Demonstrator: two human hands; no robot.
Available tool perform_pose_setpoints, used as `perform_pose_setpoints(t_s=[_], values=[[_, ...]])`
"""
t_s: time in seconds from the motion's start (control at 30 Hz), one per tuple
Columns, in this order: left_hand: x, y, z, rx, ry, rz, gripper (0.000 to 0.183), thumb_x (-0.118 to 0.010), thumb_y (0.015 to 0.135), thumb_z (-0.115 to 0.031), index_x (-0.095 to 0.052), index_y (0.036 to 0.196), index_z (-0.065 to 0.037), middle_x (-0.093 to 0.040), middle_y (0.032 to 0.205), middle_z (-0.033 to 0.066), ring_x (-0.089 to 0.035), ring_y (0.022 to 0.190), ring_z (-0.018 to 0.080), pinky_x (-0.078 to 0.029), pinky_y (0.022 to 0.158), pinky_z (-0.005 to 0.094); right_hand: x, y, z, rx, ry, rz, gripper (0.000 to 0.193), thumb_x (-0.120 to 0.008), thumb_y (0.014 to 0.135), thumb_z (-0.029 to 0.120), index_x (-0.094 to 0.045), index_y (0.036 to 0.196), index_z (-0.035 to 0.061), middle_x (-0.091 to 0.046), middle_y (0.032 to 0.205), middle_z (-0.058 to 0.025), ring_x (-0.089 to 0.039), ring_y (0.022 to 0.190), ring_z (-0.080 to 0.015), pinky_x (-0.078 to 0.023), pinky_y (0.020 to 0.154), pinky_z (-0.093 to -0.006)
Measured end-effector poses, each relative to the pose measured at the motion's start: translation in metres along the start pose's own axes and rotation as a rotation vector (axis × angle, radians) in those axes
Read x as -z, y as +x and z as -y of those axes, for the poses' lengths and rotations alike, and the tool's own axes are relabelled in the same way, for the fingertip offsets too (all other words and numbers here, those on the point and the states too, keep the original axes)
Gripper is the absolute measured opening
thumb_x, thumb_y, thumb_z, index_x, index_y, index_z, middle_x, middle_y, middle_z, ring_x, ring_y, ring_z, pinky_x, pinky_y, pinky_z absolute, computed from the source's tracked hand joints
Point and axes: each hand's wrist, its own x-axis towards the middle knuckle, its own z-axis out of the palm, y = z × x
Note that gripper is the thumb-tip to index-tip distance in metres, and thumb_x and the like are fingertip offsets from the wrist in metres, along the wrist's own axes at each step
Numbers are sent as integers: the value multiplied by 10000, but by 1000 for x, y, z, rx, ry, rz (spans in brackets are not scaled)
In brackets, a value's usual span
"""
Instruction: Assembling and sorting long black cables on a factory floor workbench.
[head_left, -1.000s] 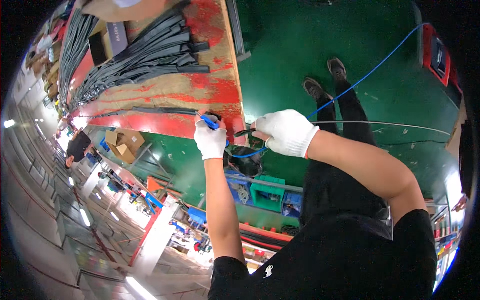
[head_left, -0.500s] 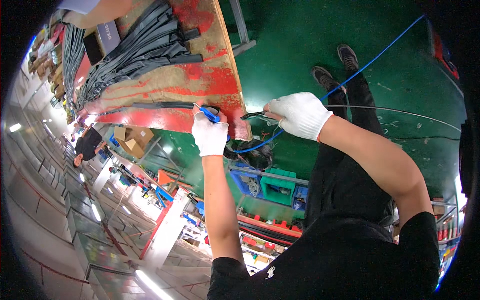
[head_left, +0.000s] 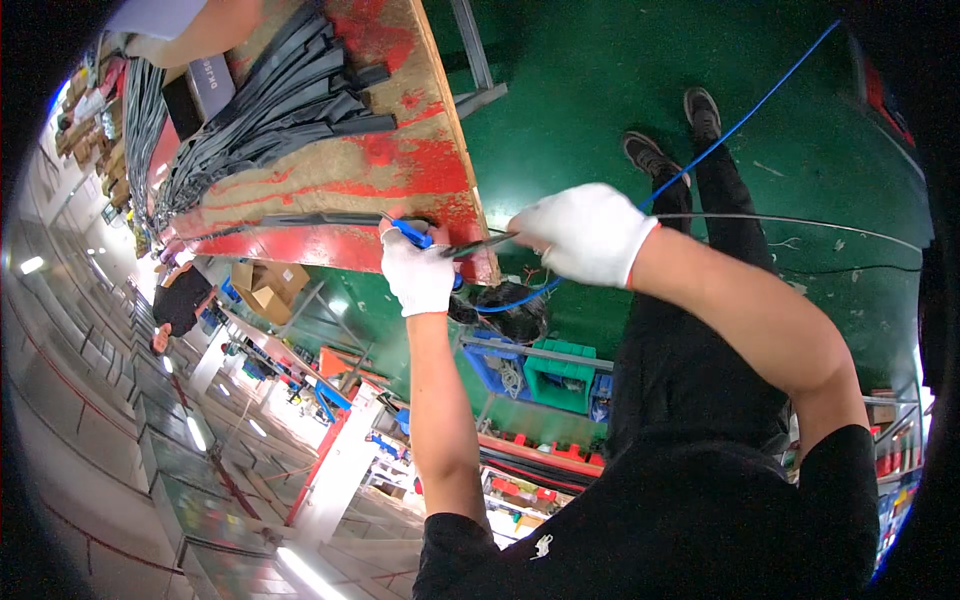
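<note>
White knitted gloves cover both my hands. Near the corner of the table, my left hand (head_left: 418,275) is closed around a blue air gun (head_left: 411,233) with a thin metal nozzle. A blue hose (head_left: 745,122) runs from beneath this hand toward the upper right. The nozzle is beside the end of a long dark grey sleeve (head_left: 320,218) lying along the table edge. My right hand (head_left: 585,235) pinches a black cable (head_left: 790,216), which trails off to the right. Its dark front end reaches my left hand; whether it touches the sleeve is hidden.
The worn red tabletop (head_left: 440,150) holds a fanned bundle of grey sleeves (head_left: 290,110) and a small box (head_left: 212,82). Beneath are a blue crate (head_left: 492,362), a green crate (head_left: 558,375) and a black coil (head_left: 515,312). A person (head_left: 180,300) is far left.
My right hand has moved slightly left, bringing the cable's front end up to my left hand. My left hand keeps its hold on the air gun.
</note>
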Motion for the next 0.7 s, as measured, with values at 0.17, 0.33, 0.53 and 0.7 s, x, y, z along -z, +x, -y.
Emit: perform_pose_setpoints(t_s=[0.17, 0.33, 0.53, 0.7], values=[[-1, -12, -38, 152, -306, 77, 549, -734, 832, 8, -547, 1344, -67, -721, 903, 101, -743, 782, 239, -587, 748, 388, -4, -5, -38, -118, -80, 7, 230, -610, 1011, 246, -749, 1160, 140, -761, 940, -153, -722, 887, -393, -576, 761, -507], [0, -15, -60, 143, -141, 88, 567, -742, 806, -7, -576, 1342, -87, -731, 1011, 118, -720, 889, 268, -574, 850, 403, -4, 10, -34, -179, -49, 21, 267, -579, 993, 257, -752, 1188, 203, -768, 959, -172, -740, 883, -414, -569, 749, -551], [-8, -13, -39, 46, -233, 23, 569, -730, 814, 24, -570, 1347, -93, -705, 1011, 127, -707, 880, 259, -582, 828, 389, -12, 17, -35, -207, -86, 40, 278, -577, 976, 218, -747, 1194, 200, -769, 959, -170, -743, 886, -415, -571, 749, -550], [-4, -18, -55, 112, -315, 10, 540, -694, 842, 62, -556, 1348, -69, -693, 1008, 92, -683, 870, 200, -575, 809, 344, -17, 15, -37, -212, -114, 25, 289, -567, 964, 191, -742, 1195, 197, -769, 961, -171, -747, 891, -407, -572, 749, -551]])
